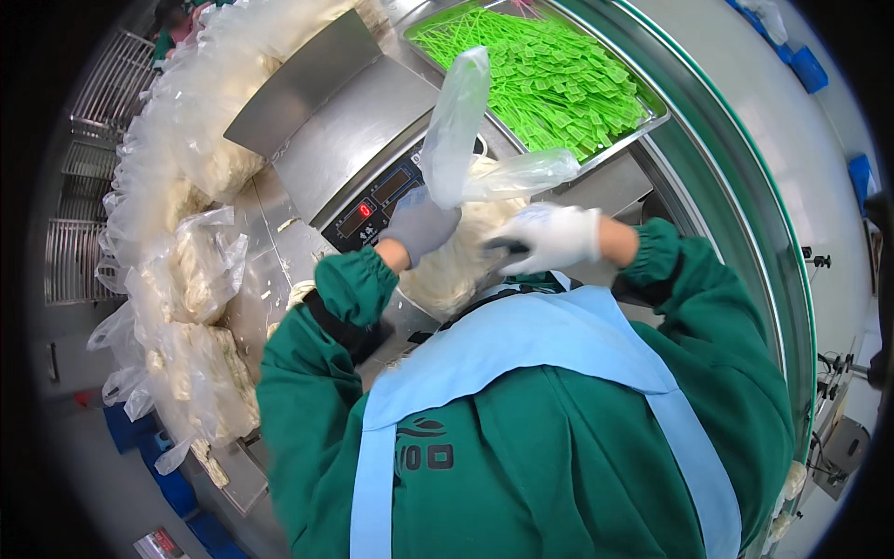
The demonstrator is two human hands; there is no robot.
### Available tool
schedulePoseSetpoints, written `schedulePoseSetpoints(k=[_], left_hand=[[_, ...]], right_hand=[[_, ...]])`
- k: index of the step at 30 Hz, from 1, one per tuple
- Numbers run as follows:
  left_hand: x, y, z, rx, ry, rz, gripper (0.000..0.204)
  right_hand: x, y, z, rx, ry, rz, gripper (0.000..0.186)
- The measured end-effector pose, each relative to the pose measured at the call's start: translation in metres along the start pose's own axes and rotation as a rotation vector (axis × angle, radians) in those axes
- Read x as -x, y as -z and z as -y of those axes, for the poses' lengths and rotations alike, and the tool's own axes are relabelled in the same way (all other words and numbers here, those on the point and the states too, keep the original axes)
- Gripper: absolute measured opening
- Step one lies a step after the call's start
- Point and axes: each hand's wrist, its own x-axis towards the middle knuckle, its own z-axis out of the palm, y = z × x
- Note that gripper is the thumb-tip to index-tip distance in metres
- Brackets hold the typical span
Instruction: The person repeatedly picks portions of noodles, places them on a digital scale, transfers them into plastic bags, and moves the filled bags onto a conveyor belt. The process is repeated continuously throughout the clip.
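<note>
A clear plastic bag [445, 272] filled with pale, stringy food is in front of my chest. Its loose top splits into two flaps, one standing up and one lying to the right. My left hand [421, 225], in a grey glove, is closed on the bag's left side below the upright flap. On the other side, my right hand [548, 238] wears a white glove and curls its fingers against the bag. Its fingertips are partly hidden. Just beyond my left hand is a weighing scale [358, 216] with a lit red display and a steel pan [358, 116].
A metal tray [652, 123] at the far right holds many bright green plastic ties [549, 79]. Filled clear bags [200, 270] are piled along the left. Pale scraps lie on the steel table [265, 247]. Another person [175, 28] is at the far left.
</note>
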Motion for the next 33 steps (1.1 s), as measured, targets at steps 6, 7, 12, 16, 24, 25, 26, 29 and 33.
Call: schedulePoseSetpoints(k=[6, 7, 12, 16, 24, 25, 26, 29, 33], left_hand=[[-0.022, 0.007, 0.02, 0.222, -0.128, 0.159, 0.037], [-0.018, 0.008, 0.024, 0.266, -0.112, 0.139, 0.035], [0.012, 0.002, 0.03, 0.215, -0.124, -0.058, 0.035], [0.028, -0.003, 0.024, 0.464, 0.042, -0.031, 0.038], [0.032, -0.012, 0.029, 1.039, 0.12, 0.024, 0.02], [0.032, -0.014, 0.03, 1.102, 0.106, 0.04, 0.019], [0.032, -0.017, 0.03, 1.138, 0.118, 0.023, 0.019], [0.034, -0.021, 0.03, 1.207, 0.126, 0.077, 0.018], [0.038, -0.02, 0.027, 1.191, 0.17, 0.064, 0.019]], right_hand=[[-0.1, -0.043, 0.064, 0.627, 0.218, -0.194, 0.037], [-0.099, -0.041, 0.064, 0.534, 0.252, -0.225, 0.034], [-0.027, -0.017, 0.013, 0.128, 0.044, -0.231, 0.031], [-0.011, -0.017, -0.008, -0.263, 0.005, -0.259, 0.027], [-0.038, -0.023, 0.016, -1.474, -0.553, -0.054, 0.029], [-0.039, -0.024, 0.017, -1.358, -0.61, -0.04, 0.032], [-0.04, -0.025, 0.016, -1.322, -0.629, -0.045, 0.032], [-0.046, -0.027, 0.013, -1.279, -0.663, -0.002, 0.032], [-0.051, -0.032, 0.009, -1.335, -0.703, -0.007, 0.032]])
